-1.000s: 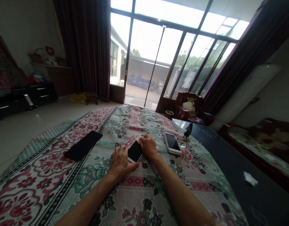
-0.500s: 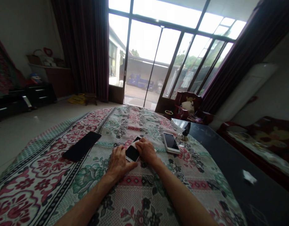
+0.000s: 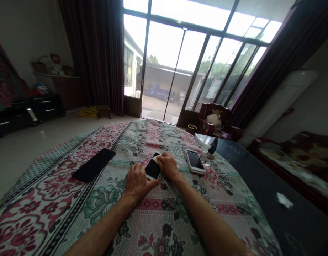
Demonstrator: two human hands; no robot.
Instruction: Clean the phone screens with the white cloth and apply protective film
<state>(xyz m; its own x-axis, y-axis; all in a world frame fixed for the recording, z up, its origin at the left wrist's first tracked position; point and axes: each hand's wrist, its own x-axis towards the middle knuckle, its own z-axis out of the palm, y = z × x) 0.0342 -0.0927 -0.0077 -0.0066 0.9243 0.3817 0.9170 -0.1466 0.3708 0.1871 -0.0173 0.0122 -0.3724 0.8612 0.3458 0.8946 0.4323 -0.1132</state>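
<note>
White-framed phone (image 3: 152, 169) in left grip (image 3: 137, 179)

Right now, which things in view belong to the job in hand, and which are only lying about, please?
Seemingly in the job:
white-framed smartphone, touched by left hand and right hand
small white wad, perhaps tissue

Seemingly just lying about:
black phone or tablet
white smartphone, at right
white scrap
yellow bag

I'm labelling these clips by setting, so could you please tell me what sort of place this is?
Probably a home's living room: dark curtains flank glass doors, a wooden armchair holds a cushion, and a flowered tablecloth lies in front.
</note>
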